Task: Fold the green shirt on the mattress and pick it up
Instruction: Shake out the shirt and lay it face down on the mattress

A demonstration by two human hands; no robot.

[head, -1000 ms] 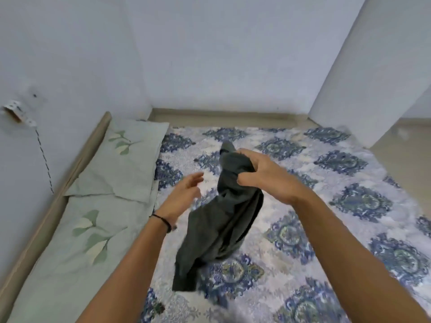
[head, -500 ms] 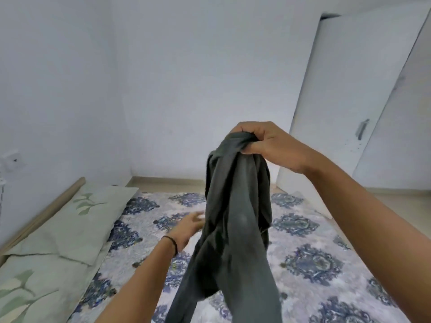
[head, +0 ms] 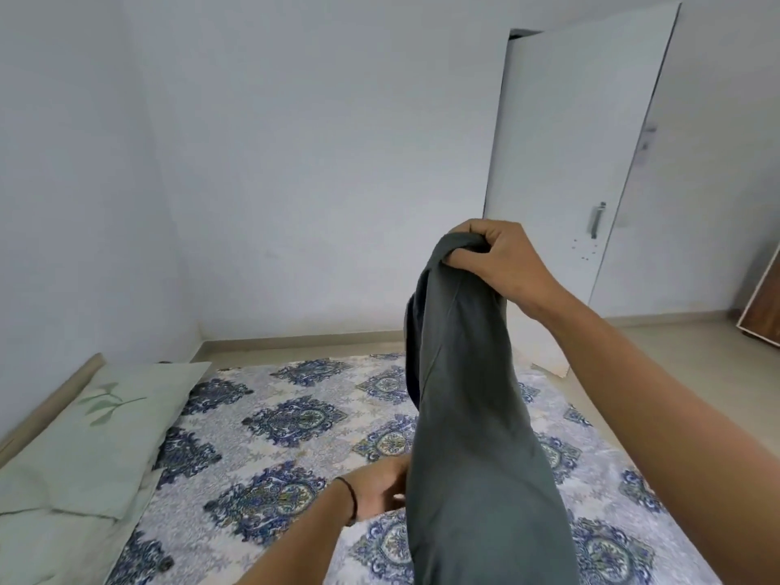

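The dark green shirt (head: 472, 415) hangs bunched in the air above the mattress (head: 274, 420), which has a blue and white patterned sheet. My right hand (head: 494, 259) grips the shirt's top edge at about chest height. My left hand (head: 382, 487), with a dark band at the wrist, is lower down and touches the left side of the hanging cloth; its fingertips are hidden behind the fabric, so whether they pinch it is unclear. The shirt's lower end runs out of the bottom of the frame.
Two pale green pillows (head: 84, 437) with a leaf print lie along the mattress's left side by the wall. A white door (head: 578, 162) with a metal handle stands at the back right. A brown wooden board (head: 764, 306) leans at the far right edge.
My right hand has lifted the shirt off the mattress and holds it high. My left hand has moved in against the cloth lower down. My view has tilted upward.
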